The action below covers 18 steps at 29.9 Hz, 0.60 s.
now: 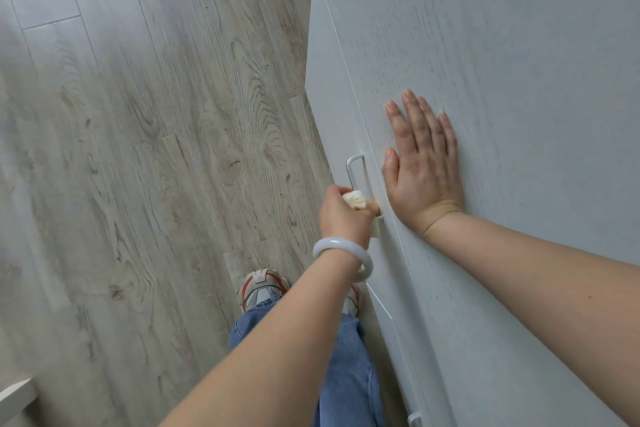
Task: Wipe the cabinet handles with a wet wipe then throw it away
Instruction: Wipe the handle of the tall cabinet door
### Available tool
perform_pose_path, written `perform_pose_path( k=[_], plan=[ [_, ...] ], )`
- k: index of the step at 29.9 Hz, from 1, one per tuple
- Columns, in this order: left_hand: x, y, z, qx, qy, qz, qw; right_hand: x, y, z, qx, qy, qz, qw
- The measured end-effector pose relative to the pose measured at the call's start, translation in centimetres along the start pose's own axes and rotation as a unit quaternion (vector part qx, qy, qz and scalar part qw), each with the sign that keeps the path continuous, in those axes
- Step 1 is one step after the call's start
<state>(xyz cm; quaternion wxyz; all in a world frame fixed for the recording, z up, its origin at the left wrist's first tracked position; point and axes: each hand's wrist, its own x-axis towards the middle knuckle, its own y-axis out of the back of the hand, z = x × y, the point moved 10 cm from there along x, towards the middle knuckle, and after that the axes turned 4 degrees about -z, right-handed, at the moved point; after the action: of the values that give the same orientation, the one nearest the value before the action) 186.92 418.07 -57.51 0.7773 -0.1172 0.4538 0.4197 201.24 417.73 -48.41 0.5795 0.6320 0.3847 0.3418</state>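
A white cabinet fills the right side, seen from above. On its front face a pale metal bar handle sticks out. My left hand, with a pale bangle on the wrist, grips a bunched white wet wipe wrapped around the near end of that handle. My right hand lies flat on the cabinet top, fingers straight and spread, just behind the handle. A second handle shows at the bottom edge, further along the cabinet front.
Grey wood-grain floor spreads to the left. My jeans leg and sneaker stand close to the cabinet front. A white furniture corner pokes in at bottom left.
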Motion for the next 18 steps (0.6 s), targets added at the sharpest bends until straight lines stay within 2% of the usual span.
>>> perform_pose_path(
  k=[3,6,11,16,18],
  plan=[
    [-0.7,-0.9,-1.7,-0.028,0.062,0.003,0.998,0.0,0.1,-0.1,-0.002,0.001,0.001,1.0],
    [-0.2,-0.7,-1.2,0.002,0.068,-0.016,0.998,0.1,0.0,0.0,-0.003,0.001,0.002,1.0],
    [1.5,0.8,2.9,0.157,-0.025,-0.044,0.986,0.0,0.0,0.0,-0.003,-0.001,0.002,1.0],
    [3.4,3.4,7.6,0.122,-0.101,-0.007,0.987,0.0,0.0,0.0,-0.002,0.003,-0.003,1.0],
    [3.5,3.6,8.4,0.117,-0.119,-0.016,0.986,0.0,-0.1,0.0,0.0,0.003,-0.002,1.0]
  ],
)
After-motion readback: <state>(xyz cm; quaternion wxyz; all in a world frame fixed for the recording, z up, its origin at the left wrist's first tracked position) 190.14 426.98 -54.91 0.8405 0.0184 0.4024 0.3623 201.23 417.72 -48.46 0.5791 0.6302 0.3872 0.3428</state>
